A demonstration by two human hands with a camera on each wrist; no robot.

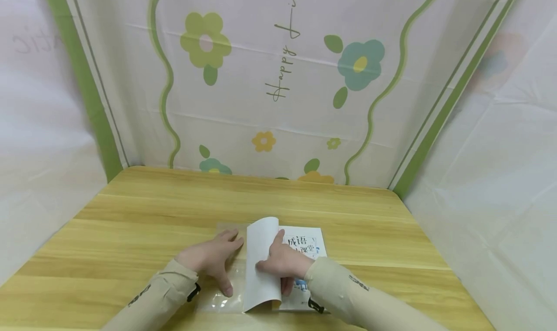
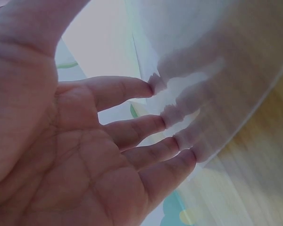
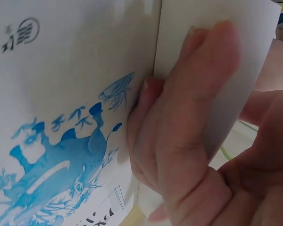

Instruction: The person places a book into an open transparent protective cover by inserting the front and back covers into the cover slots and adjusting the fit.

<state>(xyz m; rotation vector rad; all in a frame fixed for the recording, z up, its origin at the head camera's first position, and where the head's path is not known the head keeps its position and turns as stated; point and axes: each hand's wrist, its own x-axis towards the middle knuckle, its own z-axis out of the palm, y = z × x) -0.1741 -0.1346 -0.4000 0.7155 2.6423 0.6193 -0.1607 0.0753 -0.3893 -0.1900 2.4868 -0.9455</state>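
Observation:
A book (image 1: 311,299) lies on the table, its white page printed with black characters and blue drawings (image 3: 66,160). Next to it, a white leaf (image 1: 261,244) stands up and curves over. My right hand (image 1: 285,262) holds this leaf, the thumb on its left face and the other fingers bent toward the book's fold. To the left is a clear plastic sheet (image 1: 217,302). Spread over that sheet is my left hand (image 1: 213,257), thumb apart; in the left wrist view its straight fingertips (image 2: 184,155) touch the glossy plastic, which mirrors them.
The wooden table (image 1: 174,200) extends around the book on all sides. Behind it hangs a white cloth (image 1: 243,113) with flowers and lettering, and more cloth (image 1: 491,176) hangs at both sides.

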